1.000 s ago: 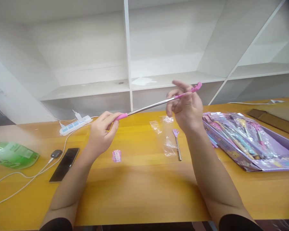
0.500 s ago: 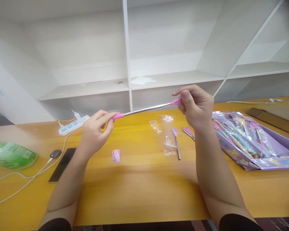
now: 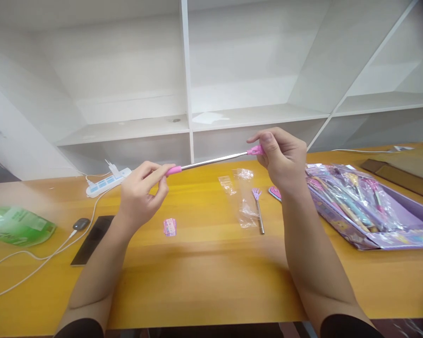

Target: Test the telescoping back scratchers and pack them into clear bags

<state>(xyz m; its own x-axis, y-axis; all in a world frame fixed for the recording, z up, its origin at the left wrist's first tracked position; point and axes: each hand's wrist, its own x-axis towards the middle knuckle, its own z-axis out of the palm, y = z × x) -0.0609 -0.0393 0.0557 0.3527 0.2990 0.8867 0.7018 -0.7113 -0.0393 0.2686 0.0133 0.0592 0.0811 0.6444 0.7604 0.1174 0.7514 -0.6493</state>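
A pink-ended telescopic back scratcher (image 3: pixel 215 160) with a thin metal rod is held stretched out above the table, its right end slightly higher. My left hand (image 3: pixel 143 190) pinches the pink grip at one end. At the other end, my right hand (image 3: pixel 284 157) grips the pink head, whose tip is hidden by the fingers. Below lies a smaller back scratcher (image 3: pixel 259 211) with a lilac hand-shaped head, beside clear plastic wrappers (image 3: pixel 246 202). A pink and blue flat piece (image 3: pixel 275 192) is partly covered by my right forearm. A small pink printed card (image 3: pixel 169 227) rests on the table.
On the right, a purple box (image 3: pixel 366 239) holds several wrapped items, with a brown package (image 3: pixel 402 169) behind. At left are a power strip (image 3: pixel 107 183), a dark phone (image 3: pixel 91 241), white cables and a green pouch (image 3: pixel 19 225). White shelving (image 3: pixel 188 70) rises behind the table.
My right hand has shifted slightly left with the scratcher's head. My left hand keeps its hold on the pink grip, nearly still.
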